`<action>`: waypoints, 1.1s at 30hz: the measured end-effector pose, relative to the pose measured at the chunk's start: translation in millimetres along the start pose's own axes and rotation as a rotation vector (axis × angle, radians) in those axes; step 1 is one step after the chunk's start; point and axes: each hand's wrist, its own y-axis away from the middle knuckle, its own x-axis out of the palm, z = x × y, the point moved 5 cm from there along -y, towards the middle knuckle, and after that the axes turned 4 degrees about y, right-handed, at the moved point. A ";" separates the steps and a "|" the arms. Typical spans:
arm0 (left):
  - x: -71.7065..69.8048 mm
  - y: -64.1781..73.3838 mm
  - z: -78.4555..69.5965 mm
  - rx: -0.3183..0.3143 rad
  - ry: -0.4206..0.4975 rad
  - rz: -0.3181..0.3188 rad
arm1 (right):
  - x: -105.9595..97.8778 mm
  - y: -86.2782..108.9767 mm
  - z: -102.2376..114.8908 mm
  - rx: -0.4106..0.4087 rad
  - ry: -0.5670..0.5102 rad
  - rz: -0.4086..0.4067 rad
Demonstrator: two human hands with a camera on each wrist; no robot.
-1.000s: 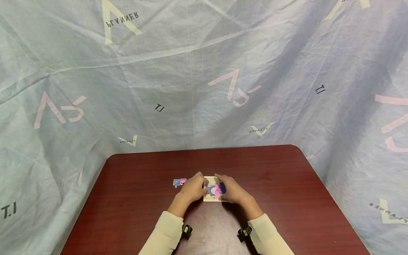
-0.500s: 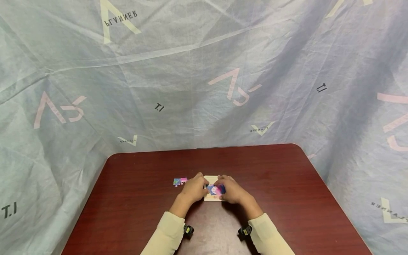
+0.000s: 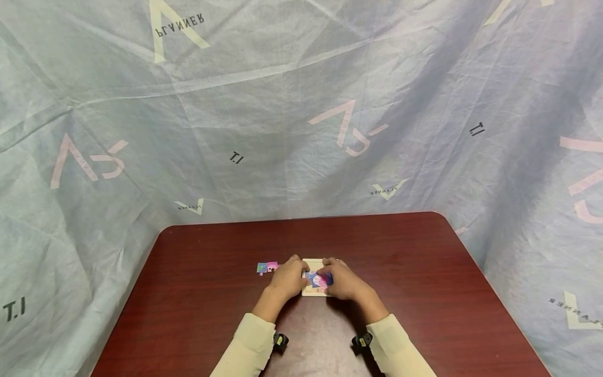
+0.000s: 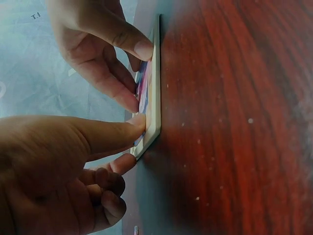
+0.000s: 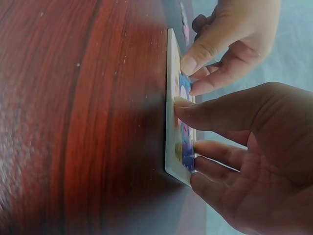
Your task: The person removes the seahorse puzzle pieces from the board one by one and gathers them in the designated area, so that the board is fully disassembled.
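A pale flat puzzle tray (image 3: 314, 294) lies on the table between the two hands. Inside it are joined jigsaw pieces (image 3: 319, 280) in blue, pink and white; cream floor shows above them. My left hand (image 3: 285, 278) holds the tray's left side, its thumb on the pieces and a finger at the outer edge, as the left wrist view shows. On the other side, my right hand (image 3: 346, 280) pinches a dark blue and pink puzzle piece (image 5: 186, 156) within the tray, thumb near the front rim and fingers behind. That hand covers much of the tray's right side.
Loose jigsaw pieces (image 3: 267, 267), blue-green and pink, lie on the table just left of the left hand. The dark red table (image 3: 202, 293) has rounded far corners. Grey printed cloth (image 3: 264, 131) hangs behind it and at both sides.
The right hand's fingers have drawn back from the tray's far rim onto the puzzle pieces. The left hand keeps its hold on the left side. The loose pieces lie as before.
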 end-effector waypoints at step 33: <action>3.5 8.9 0.5 0.022 0.111 -0.077 | 0.8 -0.8 3.0 0.049 -0.007 0.015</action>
